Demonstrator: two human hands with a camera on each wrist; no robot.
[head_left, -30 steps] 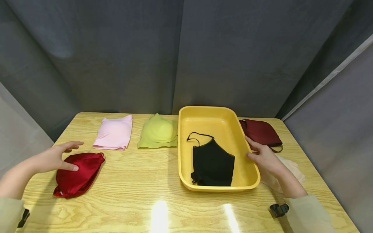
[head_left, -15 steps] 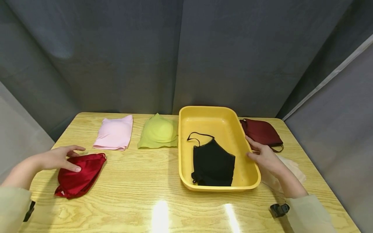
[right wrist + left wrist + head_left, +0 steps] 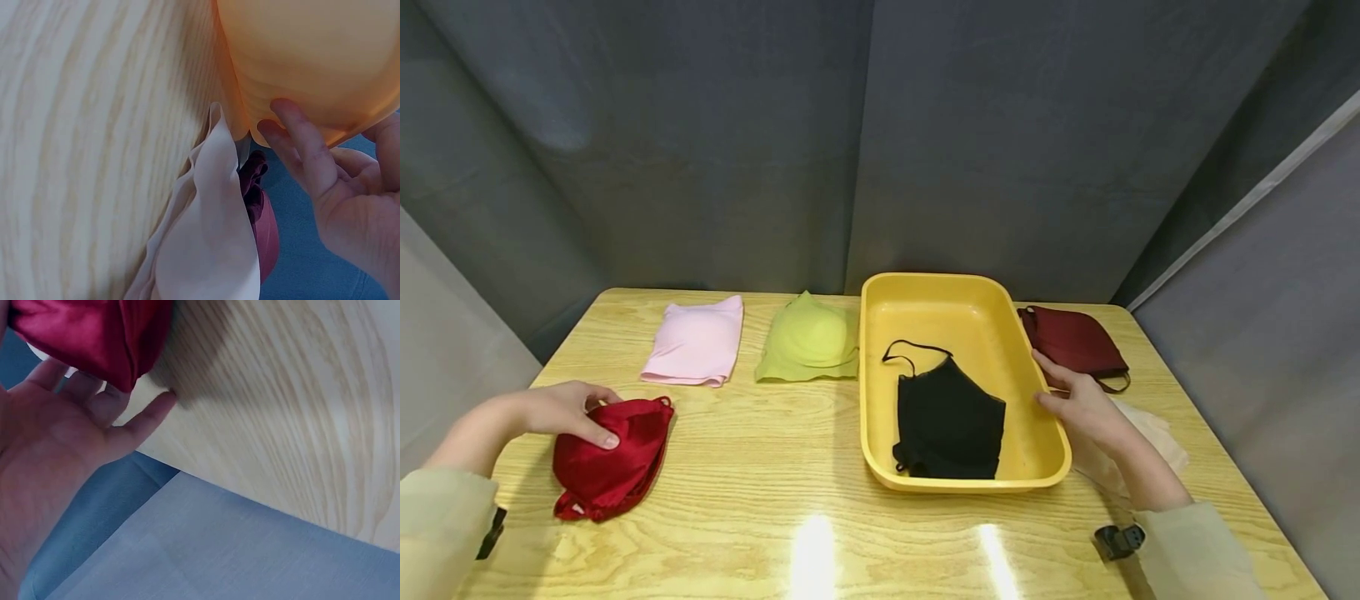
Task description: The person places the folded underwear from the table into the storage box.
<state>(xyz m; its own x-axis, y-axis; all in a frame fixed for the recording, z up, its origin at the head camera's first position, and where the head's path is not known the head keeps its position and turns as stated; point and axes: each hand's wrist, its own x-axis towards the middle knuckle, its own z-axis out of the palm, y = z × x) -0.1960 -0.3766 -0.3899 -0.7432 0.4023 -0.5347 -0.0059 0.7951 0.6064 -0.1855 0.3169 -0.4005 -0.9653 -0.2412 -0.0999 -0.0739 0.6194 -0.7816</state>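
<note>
At the left side of the table (image 3: 715, 517), the left hand (image 3: 567, 410) gripped the red bra (image 3: 617, 472); the right hand (image 3: 1086, 408) held the yellow tub (image 3: 932, 308), which contained the black bra (image 3: 951, 425).

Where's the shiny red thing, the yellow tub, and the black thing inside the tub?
Red thing (image 3: 616, 470), head view: its shiny middle.
Yellow tub (image 3: 936, 321), head view: bare inside, far end.
Black thing (image 3: 951, 425), head view: middle of cloth.

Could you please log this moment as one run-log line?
left hand: grips red garment | right hand: touches yellow tray at right side | in tray: black garment | beside tray: green garment, maroon garment
</note>
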